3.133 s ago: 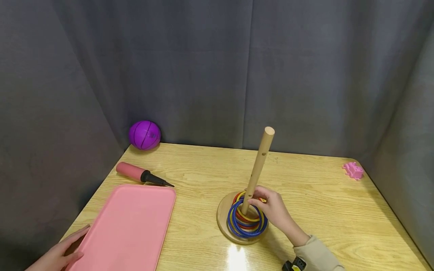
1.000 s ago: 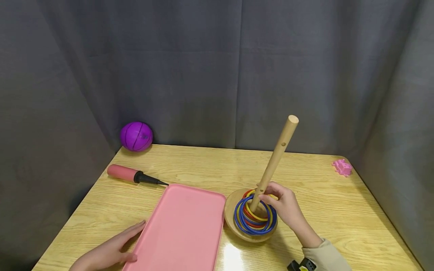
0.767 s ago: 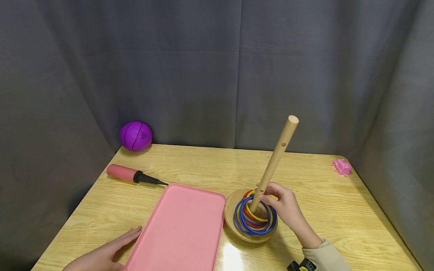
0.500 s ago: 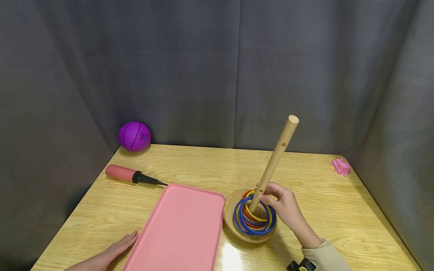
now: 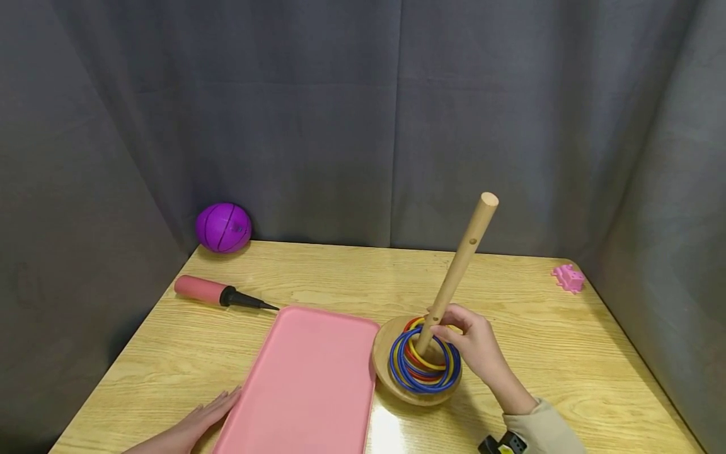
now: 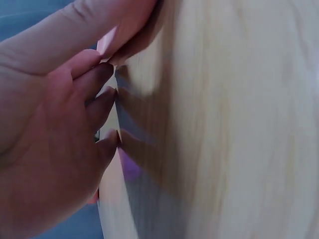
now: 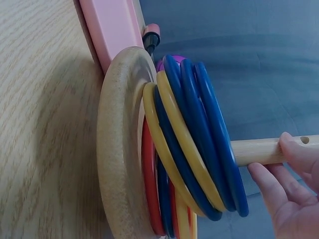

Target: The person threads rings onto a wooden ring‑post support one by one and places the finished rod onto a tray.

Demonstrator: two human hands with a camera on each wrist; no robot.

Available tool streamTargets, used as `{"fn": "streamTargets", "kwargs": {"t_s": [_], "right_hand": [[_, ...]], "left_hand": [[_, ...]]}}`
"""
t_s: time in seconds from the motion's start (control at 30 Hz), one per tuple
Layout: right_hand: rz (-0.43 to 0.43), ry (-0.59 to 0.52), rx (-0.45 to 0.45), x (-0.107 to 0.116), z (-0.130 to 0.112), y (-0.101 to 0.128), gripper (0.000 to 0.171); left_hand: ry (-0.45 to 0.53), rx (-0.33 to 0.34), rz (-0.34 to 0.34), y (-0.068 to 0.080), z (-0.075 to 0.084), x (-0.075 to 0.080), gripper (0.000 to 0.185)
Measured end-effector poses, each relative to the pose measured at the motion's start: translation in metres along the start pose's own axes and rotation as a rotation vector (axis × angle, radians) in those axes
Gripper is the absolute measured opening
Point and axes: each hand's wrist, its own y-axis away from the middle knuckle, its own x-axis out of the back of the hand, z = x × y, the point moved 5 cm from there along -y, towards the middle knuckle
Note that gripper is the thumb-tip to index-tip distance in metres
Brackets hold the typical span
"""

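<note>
Walls: a dark grey curtain [image 5: 363, 113] hangs in folds behind the table and on both sides.
Furniture: a light wooden table [image 5: 340, 277] with visible grain and rounded corners.
Light: it comes from above; a bright reflection [image 5: 391, 429] is on the table's near edge.
Floor: not visible.

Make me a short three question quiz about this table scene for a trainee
1. True or false: the right hand grips the peg.
2. Which ring colours sit on the base? A) blue, yellow, red B) green, white
3. What lies beside the left hand?

Key: 1 true. 2 A; see the rings. 3 the pink tray.
</note>
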Motion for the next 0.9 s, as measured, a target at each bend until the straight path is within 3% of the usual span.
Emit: {"fn": "streamTargets", "kwargs": {"t_s": [0.3,0.57,0.9], "right_hand": [[0.007,0.036,0.002,0.003,0.003,-0.003,0.026],[0.013,0.017,-0.006,0.005,0.0,-0.003,0.026],[0.024,0.006,-0.004,0.006,-0.003,-0.003,0.025]], "left_hand": [[-0.054,0.018,0.056,-0.016,0.026,-0.001,0.103],[-0.179,-0.145,0.172,-0.038,0.05,-0.006,0.111],[-0.159,-0.142,0.144,-0.066,0.067,-0.013,0.123]]}}
